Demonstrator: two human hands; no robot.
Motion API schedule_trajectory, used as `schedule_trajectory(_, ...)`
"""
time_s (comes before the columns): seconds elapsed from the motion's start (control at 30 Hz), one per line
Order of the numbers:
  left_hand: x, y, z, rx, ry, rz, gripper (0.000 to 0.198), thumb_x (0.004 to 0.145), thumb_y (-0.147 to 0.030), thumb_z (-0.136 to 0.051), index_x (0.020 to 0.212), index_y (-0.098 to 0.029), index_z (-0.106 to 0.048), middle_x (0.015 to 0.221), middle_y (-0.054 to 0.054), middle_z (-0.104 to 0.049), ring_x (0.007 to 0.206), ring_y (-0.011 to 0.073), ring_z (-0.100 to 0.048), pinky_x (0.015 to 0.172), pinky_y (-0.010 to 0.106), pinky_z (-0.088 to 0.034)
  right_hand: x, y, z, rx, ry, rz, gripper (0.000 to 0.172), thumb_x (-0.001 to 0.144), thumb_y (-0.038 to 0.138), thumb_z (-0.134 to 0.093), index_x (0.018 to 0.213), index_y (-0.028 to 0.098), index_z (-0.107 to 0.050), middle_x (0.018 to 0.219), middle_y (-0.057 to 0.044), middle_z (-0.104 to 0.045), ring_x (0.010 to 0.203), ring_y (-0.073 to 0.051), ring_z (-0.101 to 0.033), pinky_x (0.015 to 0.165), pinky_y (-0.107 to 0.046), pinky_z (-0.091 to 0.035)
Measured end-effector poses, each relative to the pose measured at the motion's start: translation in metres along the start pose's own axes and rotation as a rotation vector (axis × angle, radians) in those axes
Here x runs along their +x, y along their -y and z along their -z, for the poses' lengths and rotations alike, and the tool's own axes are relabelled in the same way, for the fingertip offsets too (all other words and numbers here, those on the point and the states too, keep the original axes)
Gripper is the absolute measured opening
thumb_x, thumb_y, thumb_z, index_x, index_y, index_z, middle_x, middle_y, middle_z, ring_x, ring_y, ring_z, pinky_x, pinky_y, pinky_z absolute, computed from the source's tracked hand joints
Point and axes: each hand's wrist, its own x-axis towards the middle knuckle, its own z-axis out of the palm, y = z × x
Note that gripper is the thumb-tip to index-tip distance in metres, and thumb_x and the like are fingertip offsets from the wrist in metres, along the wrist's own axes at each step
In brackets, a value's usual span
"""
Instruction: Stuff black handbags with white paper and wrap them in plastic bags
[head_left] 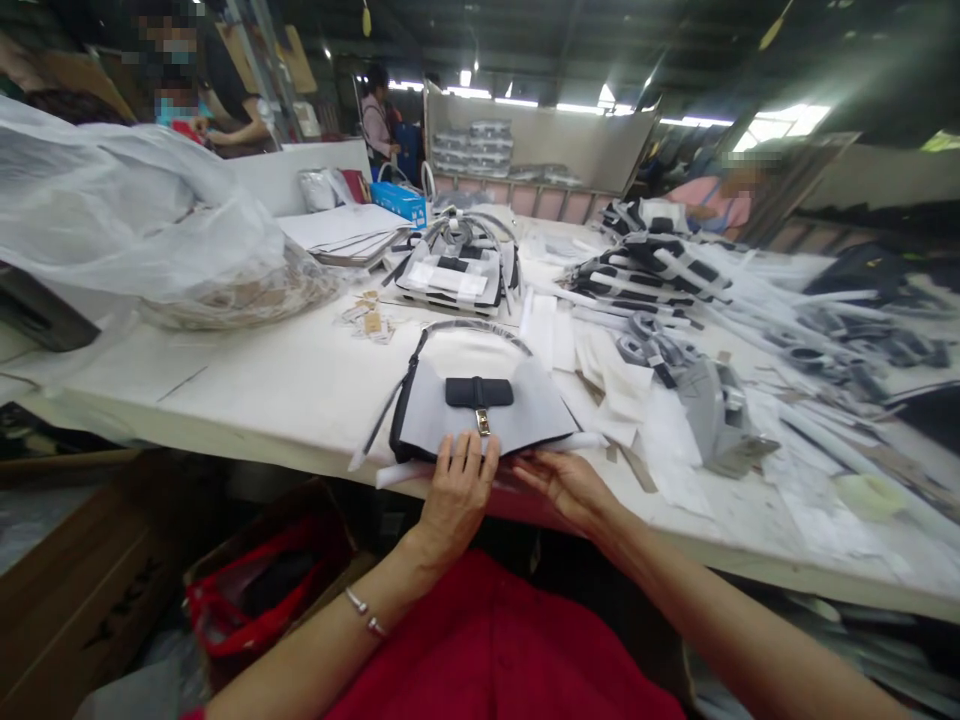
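Note:
A handbag (427, 412) lies on the worktable in front of me, its flap wrapped in pale grey covering. On the flap are a black strap tab (461, 391) and a gold-coloured clasp (483, 422). The bag's handle (480, 327) arches away behind it, partly wrapped. My left hand (459, 490) grips the bag's near edge, with its fingers over the front just below the clasp; the thumb is hidden. Beside it, my right hand (566, 485) is closed at the lower right edge of the bag, its fingertips partly tucked under.
Behind the bag sits a stack of wrapped handbags (450, 275). White sheets (607, 385) and a grey tape dispenser (712, 415) lie to the right, near more wrapped bags (645, 270). Clear plastic sheeting (150, 220) covers the left. Below stands a cardboard box (97, 570). Other people work farther back.

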Motion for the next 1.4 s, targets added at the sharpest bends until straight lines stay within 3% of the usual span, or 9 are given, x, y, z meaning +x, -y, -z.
schedule_trajectory(0.17, -0.005, 0.008, -0.011, 0.001, -0.052, -0.05, 0.047, 0.096, -0.015, -0.043, 0.144, -0.013, -0.041, 0.137, 0.019, -0.057, 0.127, 0.029, -0.054, 0.108, 0.047, -0.041, -0.026, 0.01, 0.012, -0.561, 0.101, -0.183, 0.024, 0.086, 0.037, -0.066, 0.083, 0.014, -0.068, 0.079, -0.011, -0.075, 0.061, -0.019, -0.071, 0.055, -0.03, -0.059)
schedule_trajectory(0.27, 0.002, 0.017, -0.011, -0.039, -0.036, -0.091, 0.047, 0.096, -0.013, -0.043, 0.143, -0.013, -0.041, 0.132, 0.018, -0.059, 0.123, 0.0264, -0.057, 0.107, 0.044, -0.042, -0.039, 0.01, 0.004, -1.004, 0.184, 0.38, 0.016, 0.088, 0.034, -0.063, 0.083, 0.02, -0.07, 0.082, -0.008, -0.075, 0.07, -0.021, -0.071, 0.066, -0.034, -0.06)
schedule_trajectory(0.37, 0.006, 0.023, -0.009, -0.072, -0.001, -0.114, 0.046, 0.096, -0.013, -0.041, 0.142, -0.014, -0.041, 0.131, 0.018, -0.059, 0.121, 0.0249, -0.057, 0.104, 0.043, -0.043, -0.032, 0.013, -0.007, -1.382, 0.297, 1.083, 0.019, 0.09, 0.022, -0.06, 0.105, 0.026, -0.071, 0.114, -0.009, -0.072, 0.112, -0.026, -0.064, 0.1, -0.046, -0.049)
schedule_trajectory(0.47, 0.01, 0.029, -0.002, -0.086, 0.019, -0.143, 0.045, 0.096, -0.011, -0.04, 0.14, -0.016, -0.043, 0.128, 0.017, -0.06, 0.115, 0.0244, -0.058, 0.098, 0.041, -0.046, -0.008, 0.019, -0.01, -1.684, 0.317, 1.334, 0.036, 0.089, 0.014, -0.059, 0.123, 0.022, -0.064, 0.13, -0.011, -0.064, 0.129, -0.029, -0.051, 0.113, -0.055, -0.033)
schedule_trajectory(0.7, 0.033, 0.055, 0.001, -0.067, 0.072, -0.253, 0.04, 0.098, -0.014, -0.04, 0.136, -0.021, -0.046, 0.101, 0.008, -0.064, 0.086, 0.019, -0.062, 0.077, 0.033, -0.047, 0.03, 0.02, -0.003, -1.882, 0.284, 1.355, 0.032, 0.096, 0.014, -0.048, 0.123, 0.018, -0.064, 0.123, -0.012, -0.068, 0.112, -0.026, -0.063, 0.1, -0.045, -0.045)
schedule_trajectory(0.9, 0.026, 0.054, -0.02, -0.033, -0.025, -0.208, 0.037, 0.098, -0.014, -0.041, 0.134, -0.018, -0.047, 0.121, 0.013, -0.062, 0.106, 0.0225, -0.061, 0.087, 0.036, -0.047, 0.04, 0.009, -0.002, -1.856, 0.246, 1.342, 0.034, 0.099, 0.015, -0.042, 0.124, 0.017, -0.065, 0.127, -0.013, -0.067, 0.117, -0.027, -0.061, 0.1, -0.043, -0.046)
schedule_trajectory(1.07, 0.021, 0.045, -0.015, 0.101, 0.012, -0.26, 0.039, 0.099, -0.015, -0.039, 0.137, -0.011, -0.041, 0.132, 0.019, -0.057, 0.121, 0.0279, -0.055, 0.102, 0.045, -0.04, 0.042, 0.005, 0.003, -1.791, 0.245, 1.312, 0.035, 0.099, 0.015, -0.042, 0.125, 0.02, -0.064, 0.129, -0.011, -0.065, 0.12, -0.025, -0.059, 0.104, -0.043, -0.043)
schedule_trajectory(1.3, 0.046, 0.055, -0.01, 0.101, 0.107, -0.395, 0.029, 0.098, -0.009, -0.032, 0.12, -0.008, -0.05, 0.1, 0.014, -0.065, 0.086, 0.0225, -0.063, 0.068, 0.033, -0.045, 0.044, -0.003, 0.001, -1.844, 0.117, 1.484, 0.031, 0.098, 0.016, -0.045, 0.124, 0.016, -0.062, 0.124, -0.012, -0.068, 0.116, -0.025, -0.059, 0.101, -0.041, -0.042)
schedule_trajectory(1.4, 0.052, 0.061, -0.007, 0.09, 0.085, -0.42, 0.024, 0.098, -0.011, -0.034, 0.113, -0.011, -0.053, 0.095, 0.011, -0.065, 0.081, 0.0214, -0.062, 0.066, 0.033, -0.044, 0.04, -0.004, -0.003, -1.858, 0.075, 1.518, 0.036, 0.095, 0.03, -0.056, 0.126, 0.012, -0.059, 0.123, -0.016, -0.067, 0.116, -0.029, -0.057, 0.102, -0.046, -0.039)
